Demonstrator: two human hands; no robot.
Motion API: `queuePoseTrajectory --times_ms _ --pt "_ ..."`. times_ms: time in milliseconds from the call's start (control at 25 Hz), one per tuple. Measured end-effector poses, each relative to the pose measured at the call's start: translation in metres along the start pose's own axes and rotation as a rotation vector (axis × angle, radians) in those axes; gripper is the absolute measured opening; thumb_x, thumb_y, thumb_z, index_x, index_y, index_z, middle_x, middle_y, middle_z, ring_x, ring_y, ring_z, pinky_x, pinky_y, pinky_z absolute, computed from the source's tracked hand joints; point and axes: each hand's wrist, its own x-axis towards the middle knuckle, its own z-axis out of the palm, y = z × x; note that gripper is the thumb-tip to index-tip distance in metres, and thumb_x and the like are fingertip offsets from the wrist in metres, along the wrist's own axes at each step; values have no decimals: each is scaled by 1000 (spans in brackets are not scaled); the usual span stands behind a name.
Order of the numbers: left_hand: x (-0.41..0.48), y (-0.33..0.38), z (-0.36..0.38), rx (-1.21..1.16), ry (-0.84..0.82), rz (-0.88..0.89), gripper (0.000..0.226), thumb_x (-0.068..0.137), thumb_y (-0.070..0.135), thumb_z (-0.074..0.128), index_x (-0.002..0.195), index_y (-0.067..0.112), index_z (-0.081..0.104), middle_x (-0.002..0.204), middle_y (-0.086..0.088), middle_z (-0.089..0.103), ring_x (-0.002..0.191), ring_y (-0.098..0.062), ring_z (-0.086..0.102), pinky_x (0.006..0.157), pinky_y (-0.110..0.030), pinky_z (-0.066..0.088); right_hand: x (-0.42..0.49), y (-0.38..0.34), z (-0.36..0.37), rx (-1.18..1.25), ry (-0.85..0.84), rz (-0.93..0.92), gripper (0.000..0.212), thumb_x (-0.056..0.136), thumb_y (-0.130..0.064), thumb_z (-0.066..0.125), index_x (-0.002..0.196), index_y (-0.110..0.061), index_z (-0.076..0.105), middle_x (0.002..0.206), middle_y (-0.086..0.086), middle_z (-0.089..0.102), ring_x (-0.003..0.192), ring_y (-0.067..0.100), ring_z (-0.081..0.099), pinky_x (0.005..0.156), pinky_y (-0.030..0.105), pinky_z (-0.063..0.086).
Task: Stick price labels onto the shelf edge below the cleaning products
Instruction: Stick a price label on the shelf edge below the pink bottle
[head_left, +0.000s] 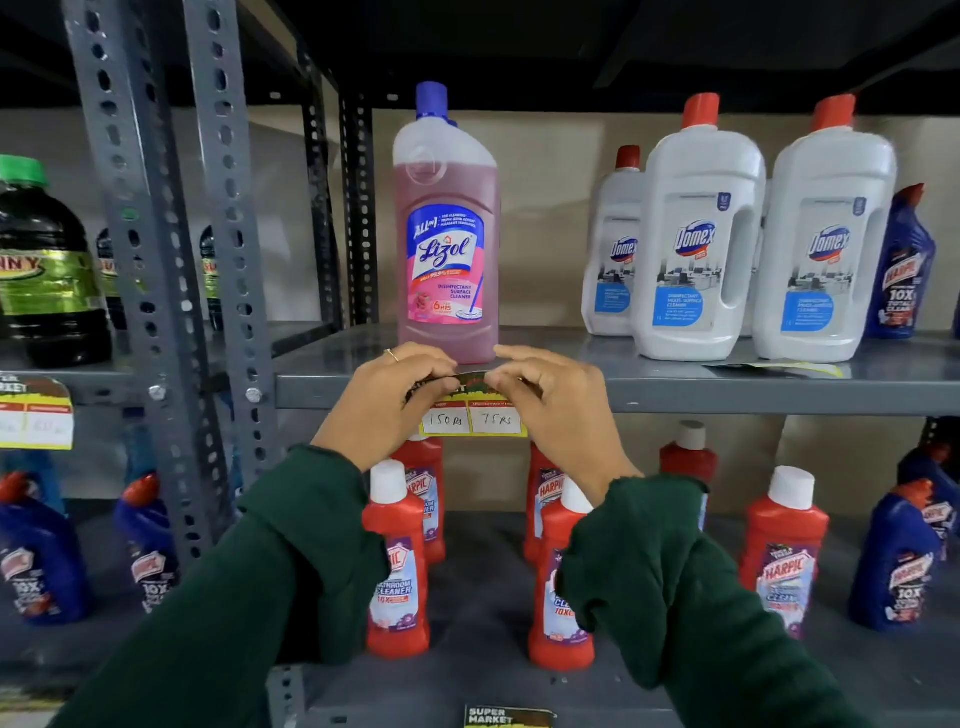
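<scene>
A yellow price label (471, 415) with two white boxes reading 150 Rs and 75 Rs hangs on the grey shelf edge (727, 396), right below a pink Lizol bottle (448, 228). My left hand (387, 400) pinches the label's top left corner. My right hand (550, 400) pinches its top right corner. The label's dark top strip bends over the shelf edge between my fingers. Both arms wear dark green sleeves.
White Domex bottles (696, 234) stand to the right on the same shelf, with another label (779, 368) lying flat before them. Red Harpic bottles (397, 561) fill the shelf below. A perforated steel upright (228, 260) rises at left, beside a stuck label (36, 415).
</scene>
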Motion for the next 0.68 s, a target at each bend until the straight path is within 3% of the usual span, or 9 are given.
queuePoseTrajectory --times_ms 160,240,360,480,680 --pt "-10 -10 -7 88 -21 -3 15 83 19 62 81 6 68 101 -8 68 89 -6 55 82 -6 35 -6 0 17 -168 -31 -46 9 81 -12 64 77 -5 70 101 12 71 104 24 61 103 42 39" --pt "-16 -12 -7 108 -32 -1 17 85 21 59 80 7 68 108 -7 67 95 -11 57 85 -18 41 -8 -4 20 -153 -36 25 7 79 -13 66 77 -7 70 102 7 69 92 20 63 87 39 51" --pt "-20 -13 -3 147 -3 35 25 85 27 55 82 6 68 111 -6 67 99 -17 58 85 -33 48 -9 -9 23 -210 -3 55 8 78 -15 66 76 -9 71 102 3 67 80 15 61 70 32 51" --pt "-23 -16 2 139 55 59 33 83 32 52 80 5 70 108 -9 69 102 -15 57 89 -29 45 -9 -7 25 -231 1 49 7 78 -14 67 74 -9 71 103 2 66 79 15 61 69 34 52" --pt "-24 -17 8 112 106 29 15 76 18 68 76 3 70 105 -11 69 103 -15 57 94 -25 41 -11 -1 29 -236 7 50 7 76 -13 68 72 -9 71 105 3 65 85 16 62 71 37 54"
